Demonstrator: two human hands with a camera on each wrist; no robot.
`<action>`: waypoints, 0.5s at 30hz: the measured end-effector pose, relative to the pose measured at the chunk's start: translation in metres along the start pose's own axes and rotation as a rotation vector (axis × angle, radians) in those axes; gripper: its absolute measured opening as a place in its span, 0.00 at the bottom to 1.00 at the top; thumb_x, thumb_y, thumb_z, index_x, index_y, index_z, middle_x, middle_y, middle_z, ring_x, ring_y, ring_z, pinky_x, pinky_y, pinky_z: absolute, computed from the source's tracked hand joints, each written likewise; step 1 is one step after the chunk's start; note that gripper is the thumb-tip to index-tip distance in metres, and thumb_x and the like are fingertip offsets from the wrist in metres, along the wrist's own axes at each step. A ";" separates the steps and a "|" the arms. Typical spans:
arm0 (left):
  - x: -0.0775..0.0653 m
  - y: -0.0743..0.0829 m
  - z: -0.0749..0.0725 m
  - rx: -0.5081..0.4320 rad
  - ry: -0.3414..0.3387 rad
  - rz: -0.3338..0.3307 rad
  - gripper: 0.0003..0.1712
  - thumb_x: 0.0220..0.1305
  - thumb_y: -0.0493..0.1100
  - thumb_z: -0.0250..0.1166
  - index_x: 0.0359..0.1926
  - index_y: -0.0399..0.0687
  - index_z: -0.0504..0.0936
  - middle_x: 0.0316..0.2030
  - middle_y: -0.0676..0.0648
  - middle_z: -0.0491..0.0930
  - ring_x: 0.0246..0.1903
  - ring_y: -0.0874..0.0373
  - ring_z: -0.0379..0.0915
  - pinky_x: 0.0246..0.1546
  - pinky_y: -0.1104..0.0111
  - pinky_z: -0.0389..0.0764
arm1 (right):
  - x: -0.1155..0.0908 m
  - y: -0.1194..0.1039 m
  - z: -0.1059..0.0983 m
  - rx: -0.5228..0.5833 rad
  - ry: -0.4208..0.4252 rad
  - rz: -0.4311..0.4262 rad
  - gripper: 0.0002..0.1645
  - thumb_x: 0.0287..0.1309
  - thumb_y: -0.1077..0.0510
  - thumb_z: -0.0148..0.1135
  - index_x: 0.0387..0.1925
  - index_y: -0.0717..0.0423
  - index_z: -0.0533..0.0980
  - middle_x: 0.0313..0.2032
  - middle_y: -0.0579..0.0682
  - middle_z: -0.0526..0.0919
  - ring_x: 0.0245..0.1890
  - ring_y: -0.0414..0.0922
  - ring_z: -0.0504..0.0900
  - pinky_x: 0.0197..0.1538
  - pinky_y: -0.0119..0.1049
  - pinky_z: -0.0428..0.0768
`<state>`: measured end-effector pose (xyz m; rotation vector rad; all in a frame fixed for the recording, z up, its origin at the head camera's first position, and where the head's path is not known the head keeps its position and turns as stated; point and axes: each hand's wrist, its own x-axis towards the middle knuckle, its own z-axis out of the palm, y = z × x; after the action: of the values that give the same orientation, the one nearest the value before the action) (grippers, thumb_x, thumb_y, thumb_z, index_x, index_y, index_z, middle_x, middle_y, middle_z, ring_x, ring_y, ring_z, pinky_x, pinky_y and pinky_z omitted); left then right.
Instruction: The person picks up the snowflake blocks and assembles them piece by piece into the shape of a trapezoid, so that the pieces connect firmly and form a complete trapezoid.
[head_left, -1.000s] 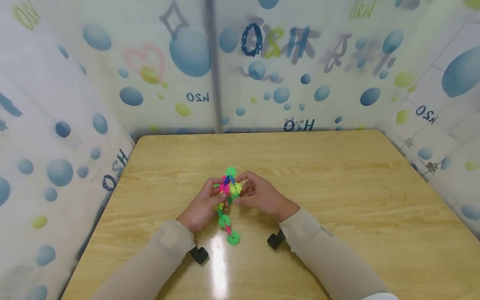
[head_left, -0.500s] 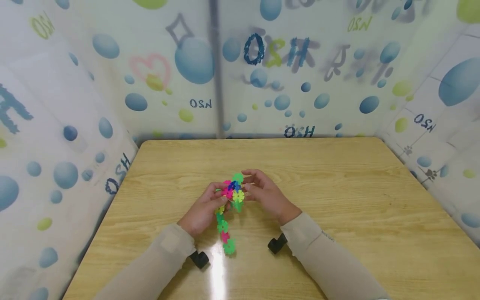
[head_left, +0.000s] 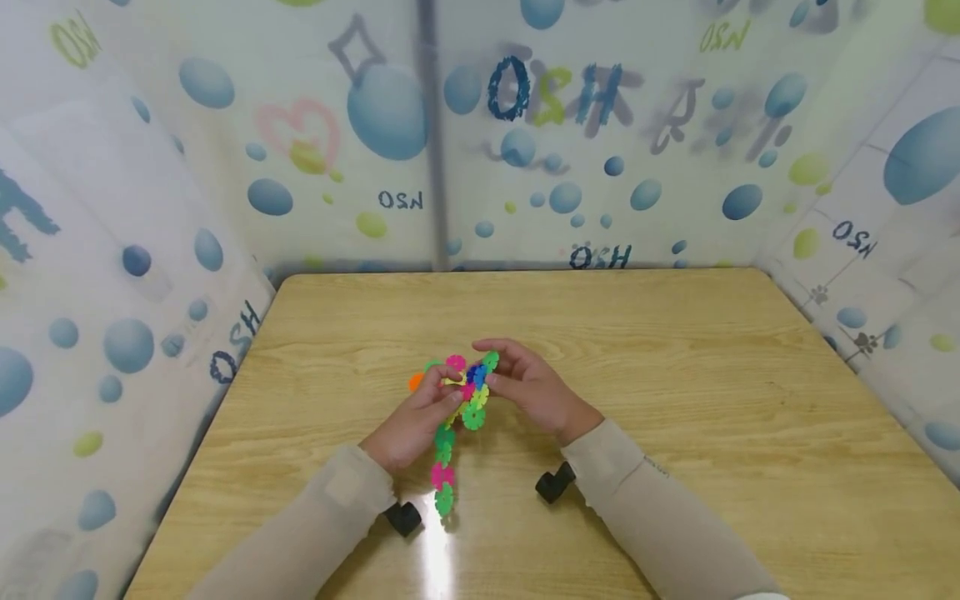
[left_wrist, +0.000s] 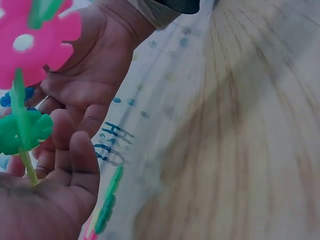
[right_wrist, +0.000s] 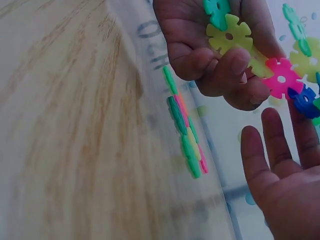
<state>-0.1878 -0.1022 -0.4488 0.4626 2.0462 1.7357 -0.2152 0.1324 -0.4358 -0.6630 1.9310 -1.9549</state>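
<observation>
Both hands hold up one joined construction of flower-shaped plastic connector discs in pink, green, yellow and blue. My left hand point(head_left: 408, 425) grips its middle, with a yellow disc point(right_wrist: 220, 36) against the fingers in the right wrist view. My right hand point(head_left: 543, 396) pinches the right end between thumb and index finger, around a green disc point(head_left: 491, 360) and a blue disc point(head_left: 482, 377). Its other fingers stand apart and straight. From the left hand a tail hangs down, ending in a pink disc point(head_left: 442, 476) and a green disc point(head_left: 444, 501). An orange disc point(head_left: 416, 382) shows beyond the left knuckles.
A wooden table point(head_left: 675, 350) lies under the hands. Patterned white curtain walls point(head_left: 622, 167) enclose its back and sides. A black wrist camera point(head_left: 405, 518) juts from the left cuff, another black camera point(head_left: 555, 483) from the right.
The construction has turned: the hanging tail has swung left, and orange and pink discs have come into view behind the left hand. The right thumb and index finger have closed on its right end.
</observation>
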 end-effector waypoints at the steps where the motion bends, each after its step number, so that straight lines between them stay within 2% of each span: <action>1: 0.001 0.000 0.000 0.007 0.000 0.003 0.13 0.86 0.47 0.47 0.62 0.48 0.59 0.48 0.43 0.78 0.47 0.50 0.77 0.53 0.64 0.77 | 0.000 0.000 0.000 -0.001 0.013 0.000 0.27 0.78 0.63 0.55 0.74 0.53 0.69 0.49 0.52 0.81 0.52 0.45 0.83 0.61 0.42 0.84; 4: 0.001 0.001 0.000 0.039 0.007 0.011 0.10 0.86 0.45 0.48 0.58 0.45 0.62 0.45 0.45 0.76 0.47 0.51 0.75 0.53 0.63 0.76 | 0.001 0.001 -0.001 0.023 0.054 0.008 0.25 0.78 0.64 0.54 0.72 0.56 0.69 0.45 0.51 0.79 0.54 0.50 0.84 0.62 0.44 0.84; 9: 0.000 0.005 -0.003 0.098 0.028 0.021 0.13 0.85 0.43 0.48 0.59 0.40 0.70 0.56 0.42 0.76 0.60 0.48 0.76 0.65 0.52 0.77 | 0.001 0.003 -0.005 0.125 0.117 0.022 0.24 0.79 0.64 0.51 0.72 0.56 0.69 0.44 0.51 0.79 0.56 0.58 0.86 0.63 0.48 0.83; 11: -0.001 0.007 -0.005 0.172 0.068 0.032 0.14 0.84 0.42 0.49 0.60 0.39 0.72 0.58 0.41 0.78 0.59 0.47 0.78 0.63 0.51 0.79 | 0.003 0.004 -0.007 0.137 0.145 0.032 0.24 0.79 0.63 0.52 0.72 0.57 0.69 0.44 0.50 0.79 0.52 0.55 0.86 0.60 0.47 0.84; 15: 0.000 0.006 -0.009 0.384 0.159 0.035 0.13 0.82 0.40 0.53 0.58 0.41 0.77 0.46 0.44 0.81 0.43 0.52 0.78 0.46 0.60 0.79 | 0.005 0.006 -0.013 0.122 0.196 0.082 0.26 0.80 0.60 0.53 0.73 0.61 0.68 0.43 0.48 0.76 0.45 0.46 0.81 0.55 0.40 0.84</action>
<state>-0.1924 -0.1090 -0.4415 0.4889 2.5131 1.4361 -0.2271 0.1405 -0.4412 -0.3664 1.8953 -2.1340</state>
